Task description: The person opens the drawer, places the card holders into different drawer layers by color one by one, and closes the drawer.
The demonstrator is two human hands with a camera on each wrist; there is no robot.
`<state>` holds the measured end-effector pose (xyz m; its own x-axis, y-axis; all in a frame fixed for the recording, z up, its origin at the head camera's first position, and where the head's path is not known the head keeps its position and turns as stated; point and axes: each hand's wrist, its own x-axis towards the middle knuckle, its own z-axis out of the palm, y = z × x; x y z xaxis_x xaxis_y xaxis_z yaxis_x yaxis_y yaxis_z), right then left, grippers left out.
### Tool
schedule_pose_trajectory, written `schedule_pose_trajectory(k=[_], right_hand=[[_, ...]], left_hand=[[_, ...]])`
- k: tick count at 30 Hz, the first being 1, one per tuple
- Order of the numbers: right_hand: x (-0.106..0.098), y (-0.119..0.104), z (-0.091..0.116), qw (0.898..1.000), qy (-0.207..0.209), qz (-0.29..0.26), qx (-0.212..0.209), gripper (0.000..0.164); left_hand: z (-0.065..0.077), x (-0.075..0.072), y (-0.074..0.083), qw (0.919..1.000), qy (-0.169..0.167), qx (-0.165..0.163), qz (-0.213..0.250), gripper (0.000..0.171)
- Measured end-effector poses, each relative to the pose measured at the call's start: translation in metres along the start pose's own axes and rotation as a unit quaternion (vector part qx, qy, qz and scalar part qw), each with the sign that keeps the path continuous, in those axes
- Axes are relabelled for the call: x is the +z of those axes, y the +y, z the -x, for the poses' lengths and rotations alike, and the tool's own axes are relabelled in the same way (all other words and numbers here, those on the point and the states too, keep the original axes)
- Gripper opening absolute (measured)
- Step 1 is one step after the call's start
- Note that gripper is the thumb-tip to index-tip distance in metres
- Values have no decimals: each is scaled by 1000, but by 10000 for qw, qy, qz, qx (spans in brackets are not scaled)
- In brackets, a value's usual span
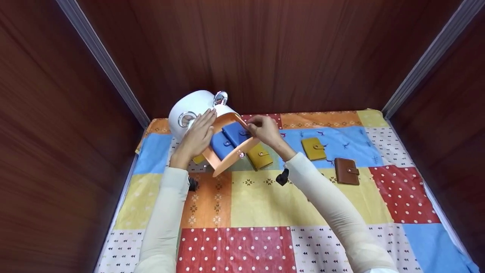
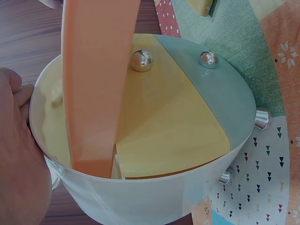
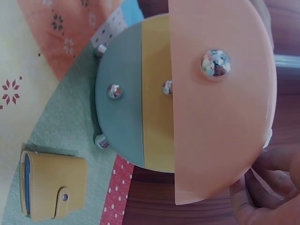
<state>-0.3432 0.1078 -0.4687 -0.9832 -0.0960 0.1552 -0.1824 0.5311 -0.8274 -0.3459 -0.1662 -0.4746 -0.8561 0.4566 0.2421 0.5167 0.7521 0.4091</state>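
A white rounded drawer cabinet (image 1: 195, 100) with chrome fittings stands tilted in view at the back left. Its peach drawer (image 1: 227, 161) is pulled out and holds two blue snap wallets, a front blue wallet (image 1: 220, 145) and a rear blue wallet (image 1: 235, 132). My left hand (image 1: 199, 134) rests along the cabinet beside the drawer, its fingers straight. At the drawer's far right edge, my right hand (image 1: 264, 129) has curled fingers and pinches the rim. Below the peach drawer, a yellow drawer front (image 2: 168, 122) and a grey-green drawer front (image 2: 206, 84) are pushed in.
Close to the drawer's right side lies a yellow wallet (image 1: 259, 156). Farther right are a mustard wallet (image 1: 313, 148) and a brown wallet (image 1: 346, 171). They lie on a patchwork tablecloth (image 1: 265, 197), with dark wood panels (image 1: 261, 57) behind and at both sides.
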Motion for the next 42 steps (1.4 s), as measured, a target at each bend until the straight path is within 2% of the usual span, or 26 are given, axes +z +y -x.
schedule_pose_trajectory(k=[12, 25, 35, 42], right_hand=[[-8, 0, 11, 9995, 152, -30, -278, 17], [-18, 6, 32, 9984, 23, -370, -420, 20], [-14, 20, 52, 9984, -379, 23, -430, 28], [-2, 29, 64, 9963, -747, 97, -425, 27]], left_hand=[[0, 2, -1, 10000, 16, 33, -15, 55], [-2, 0, -1, 10000, -53, 32, 0, 56], [-1, -2, 0, 10000, -69, -11, -69, 56], [0, -1, 0, 9996, -17, 150, -233, 56]])
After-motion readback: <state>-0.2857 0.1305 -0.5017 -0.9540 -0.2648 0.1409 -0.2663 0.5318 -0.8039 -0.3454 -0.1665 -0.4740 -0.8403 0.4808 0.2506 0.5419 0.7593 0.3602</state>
